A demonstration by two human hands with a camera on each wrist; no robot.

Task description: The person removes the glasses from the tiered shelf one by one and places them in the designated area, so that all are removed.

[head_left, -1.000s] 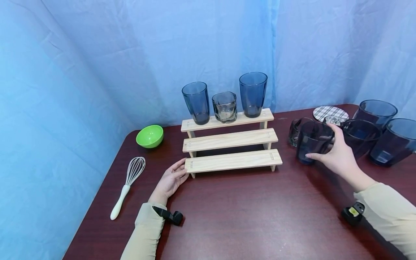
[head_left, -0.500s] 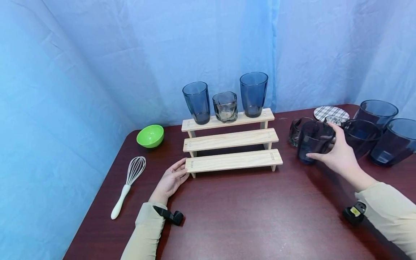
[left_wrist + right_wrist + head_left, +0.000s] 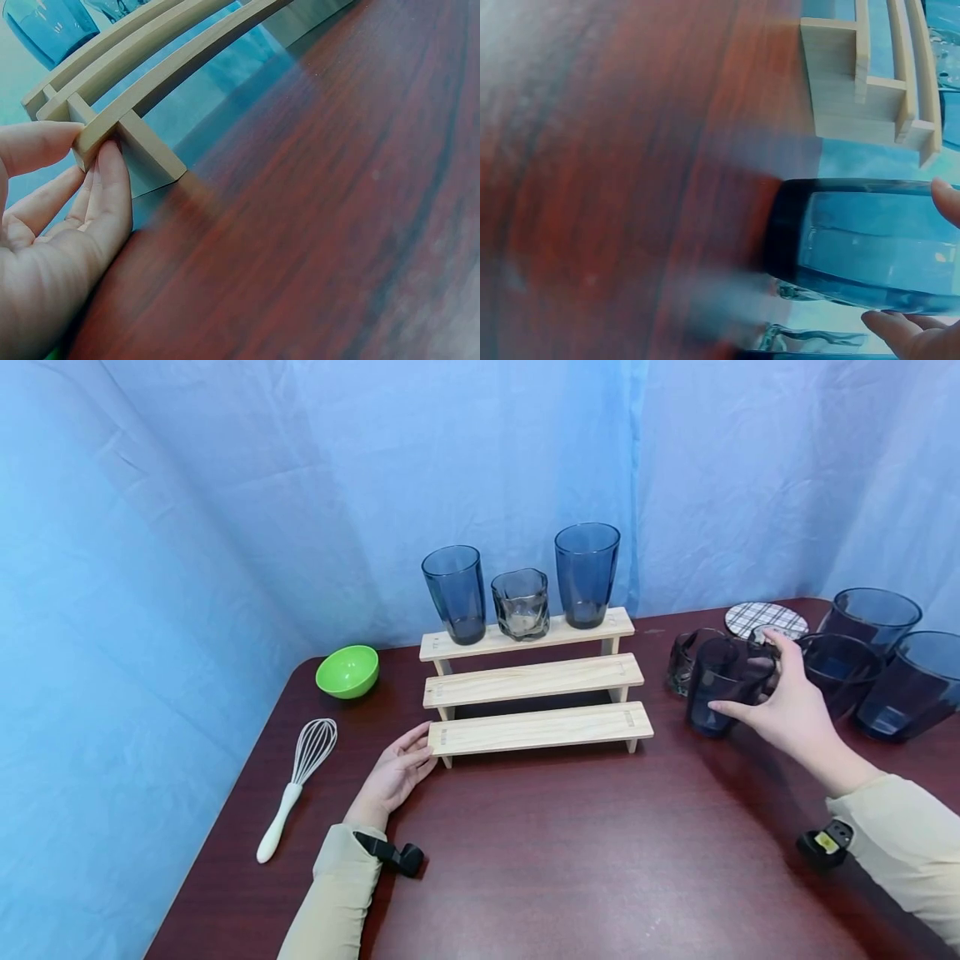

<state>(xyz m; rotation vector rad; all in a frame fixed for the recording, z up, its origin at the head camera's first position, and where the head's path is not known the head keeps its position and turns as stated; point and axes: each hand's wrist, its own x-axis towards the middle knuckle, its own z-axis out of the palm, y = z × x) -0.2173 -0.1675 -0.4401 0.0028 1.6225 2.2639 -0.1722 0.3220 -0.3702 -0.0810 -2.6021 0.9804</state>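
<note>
Over the last second the right hand (image 3: 795, 710) has crept a little up and rightward, while the dark glass (image 3: 716, 681) shows no matching move. Glass appears to stand upright on the bench (image 3: 540, 860), right of the wooden rack (image 3: 540, 729), other glasses (image 3: 834, 664) close by. Right thumb and fingers spread wide, on either side of it; whether they press it, cannot tell. My reading: a hold being loosened or reset, so the glass is likely not being carried at this instant. Left hand (image 3: 388, 777) unchanged: fingers pinch the near-left end of the lowest tier, thumb above, probably steadying the rack. Top tier likewise unchanged: tall glass (image 3: 457, 597), short glass (image 3: 521, 606), second tall glass (image 3: 587, 578), left to right.
</note>
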